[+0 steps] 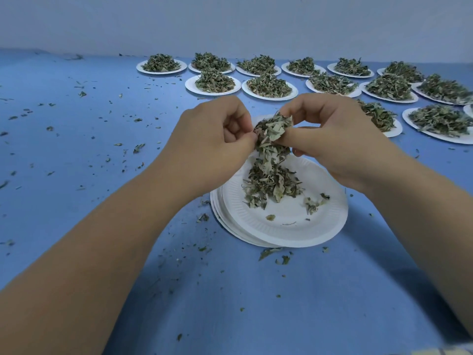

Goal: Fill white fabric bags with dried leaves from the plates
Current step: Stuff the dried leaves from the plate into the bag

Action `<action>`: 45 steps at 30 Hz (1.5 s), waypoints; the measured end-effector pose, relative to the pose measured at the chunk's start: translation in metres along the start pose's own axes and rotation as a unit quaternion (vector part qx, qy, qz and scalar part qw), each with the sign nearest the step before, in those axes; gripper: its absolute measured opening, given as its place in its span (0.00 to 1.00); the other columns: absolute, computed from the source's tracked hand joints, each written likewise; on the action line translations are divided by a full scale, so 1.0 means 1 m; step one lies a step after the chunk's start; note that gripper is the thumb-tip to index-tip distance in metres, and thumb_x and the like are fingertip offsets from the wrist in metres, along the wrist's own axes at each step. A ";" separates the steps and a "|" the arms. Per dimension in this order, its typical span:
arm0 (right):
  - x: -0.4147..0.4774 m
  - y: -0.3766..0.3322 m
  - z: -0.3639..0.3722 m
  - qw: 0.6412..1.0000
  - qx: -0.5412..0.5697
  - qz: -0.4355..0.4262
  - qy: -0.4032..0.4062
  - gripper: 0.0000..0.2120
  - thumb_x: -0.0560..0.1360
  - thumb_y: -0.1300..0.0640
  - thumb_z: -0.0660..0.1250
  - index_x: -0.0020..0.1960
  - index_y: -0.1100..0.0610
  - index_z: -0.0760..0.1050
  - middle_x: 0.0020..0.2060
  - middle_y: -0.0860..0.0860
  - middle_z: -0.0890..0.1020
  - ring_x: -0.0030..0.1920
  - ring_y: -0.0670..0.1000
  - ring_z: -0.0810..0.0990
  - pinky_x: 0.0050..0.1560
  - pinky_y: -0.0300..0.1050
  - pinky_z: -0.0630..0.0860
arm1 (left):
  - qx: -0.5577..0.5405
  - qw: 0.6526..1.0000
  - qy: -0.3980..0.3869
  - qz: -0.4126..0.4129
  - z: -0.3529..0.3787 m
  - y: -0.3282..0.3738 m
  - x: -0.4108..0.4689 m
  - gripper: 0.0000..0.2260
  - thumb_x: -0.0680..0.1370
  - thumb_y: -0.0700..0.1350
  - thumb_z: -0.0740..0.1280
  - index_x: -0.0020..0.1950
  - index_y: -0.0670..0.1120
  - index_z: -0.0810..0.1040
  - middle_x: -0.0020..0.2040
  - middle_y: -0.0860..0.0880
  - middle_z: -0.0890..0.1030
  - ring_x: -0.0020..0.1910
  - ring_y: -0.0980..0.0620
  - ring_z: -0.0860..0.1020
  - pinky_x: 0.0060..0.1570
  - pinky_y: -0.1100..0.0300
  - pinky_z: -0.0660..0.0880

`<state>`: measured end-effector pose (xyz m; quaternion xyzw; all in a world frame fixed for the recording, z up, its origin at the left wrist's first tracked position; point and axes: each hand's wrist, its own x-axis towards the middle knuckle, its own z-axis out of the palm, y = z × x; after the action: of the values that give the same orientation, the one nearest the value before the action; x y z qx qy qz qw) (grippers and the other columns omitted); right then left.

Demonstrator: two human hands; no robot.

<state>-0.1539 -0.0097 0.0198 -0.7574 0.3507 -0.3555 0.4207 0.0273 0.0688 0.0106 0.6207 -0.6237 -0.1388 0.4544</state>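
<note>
Nearest: stack of white plates (294, 237) on blue desk (76, 155), loose leaves (271, 185) on top. Above it, I noted left hand (215, 139) and right hand (330, 142) curled, pinching one clump of dried leaves (272, 131). Farthest: rows of heaped plates (189, 85).

A clump of dried leaves (272, 131), grey-green and curled, hangs pinched between the left hand (217, 142) and right hand (330, 139) above stacked white plates (294, 231); the top one carries a loose pile (268, 185). Heaped plates (213, 83) sit beyond.
</note>
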 end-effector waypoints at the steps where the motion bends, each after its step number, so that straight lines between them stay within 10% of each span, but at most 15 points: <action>1: 0.000 0.001 0.000 1.000 -0.001 0.000 0.002 0.07 0.72 0.60 0.78 0.48 0.58 0.81 0.51 0.65 0.79 0.37 0.51 0.74 0.40 0.46 0.73 | -0.004 1.000 0.003 -0.007 0.000 -0.001 0.001 0.07 0.76 0.41 0.72 0.42 0.52 0.77 0.38 0.49 0.82 0.38 0.46 0.83 0.48 0.47 0.81; 7: 0.000 0.001 0.005 0.999 -0.034 0.006 -0.001 0.09 0.72 0.57 0.77 0.49 0.56 0.80 0.52 0.42 0.83 0.32 0.50 0.74 0.35 0.49 0.68 | -0.021 1.000 0.016 0.005 -0.002 -0.002 0.001 0.07 0.75 0.38 0.71 0.43 0.49 0.76 0.37 0.48 0.81 0.38 0.44 0.80 0.46 0.46 0.80; 15: 0.007 -0.007 0.006 0.998 -0.023 -0.037 -0.049 0.08 0.74 0.61 0.75 0.49 0.61 0.78 0.51 0.54 0.84 0.38 0.49 0.79 0.43 0.47 0.77 | -0.003 0.998 0.037 -0.058 0.001 -0.006 0.004 0.04 0.75 0.47 0.71 0.44 0.54 0.76 0.40 0.53 0.83 0.39 0.51 0.84 0.49 0.49 0.80; 20: 0.010 -0.009 0.006 0.996 -0.055 -0.037 -0.055 0.09 0.73 0.57 0.76 0.51 0.52 0.78 0.51 0.43 0.83 0.35 0.50 0.77 0.38 0.40 0.74 | 0.000 0.997 0.061 -0.042 -0.001 -0.004 0.002 0.07 0.75 0.45 0.71 0.38 0.52 0.75 0.35 0.53 0.83 0.35 0.52 0.84 0.44 0.52 0.81; 24: 0.007 -0.009 0.008 0.987 -0.151 -0.055 -0.028 0.05 0.72 0.57 0.75 0.46 0.50 0.81 0.31 0.34 0.79 0.25 0.41 0.73 0.27 0.26 0.65 | 0.022 0.997 0.037 -0.058 0.001 -0.005 0.001 0.07 0.76 0.47 0.72 0.39 0.51 0.78 0.33 0.54 0.83 0.34 0.56 0.83 0.36 0.62 0.74; 39: 0.009 -0.007 0.029 0.970 -0.222 -0.083 0.057 0.06 0.68 0.58 0.73 0.41 0.53 0.77 0.28 0.43 0.76 0.28 0.42 0.71 0.32 0.33 0.67 | -0.085 0.993 -0.052 -0.058 -0.009 -0.002 0.002 0.06 0.76 0.40 0.73 0.42 0.38 0.81 0.40 0.38 0.82 0.40 0.37 0.80 0.50 0.42 0.81; 45: 0.009 -0.017 0.017 0.994 -0.098 -0.020 0.040 0.05 0.72 0.59 0.74 0.43 0.54 0.78 0.31 0.50 0.80 0.28 0.48 0.80 0.31 0.42 0.77 | 0.003 1.000 0.023 -0.019 -0.004 -0.005 0.002 0.05 0.77 0.46 0.72 0.43 0.51 0.77 0.39 0.54 0.82 0.38 0.58 0.82 0.39 0.69 0.74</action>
<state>-0.1315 -0.0038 0.0309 -0.7869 0.3855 -0.3576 0.3229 0.0341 0.0675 0.0096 0.6366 -0.6015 -0.1315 0.4643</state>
